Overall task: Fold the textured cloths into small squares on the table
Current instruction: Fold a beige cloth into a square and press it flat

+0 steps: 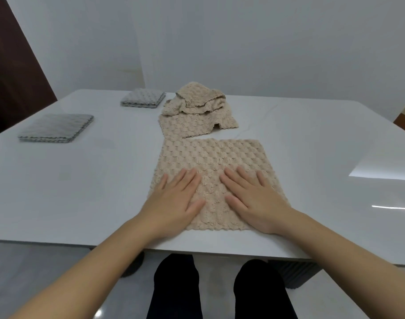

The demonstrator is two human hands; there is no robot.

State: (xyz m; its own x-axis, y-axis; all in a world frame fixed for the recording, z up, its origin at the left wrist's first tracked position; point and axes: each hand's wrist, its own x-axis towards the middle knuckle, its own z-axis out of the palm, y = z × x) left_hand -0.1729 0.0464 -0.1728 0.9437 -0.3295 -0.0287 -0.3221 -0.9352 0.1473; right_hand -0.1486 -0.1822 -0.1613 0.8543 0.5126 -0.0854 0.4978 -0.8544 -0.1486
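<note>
A beige textured cloth (214, 157) lies spread flat near the table's front edge. My left hand (174, 200) rests palm down on its near left part, fingers apart. My right hand (254, 199) lies flat on its near right part, fingers apart. Neither hand grips anything. Behind the flat cloth sits a loose heap of beige cloths (197, 109), crumpled on top. Two stacks of folded grey cloths stand to the left: one (56, 127) at the left, one (143, 100) farther back.
The white glossy table (93, 185) reaches to a front edge just below my wrists. A white wall stands behind it. A dark brown panel (10, 72) is at the far left. My dark-clothed legs (220, 293) show under the table edge.
</note>
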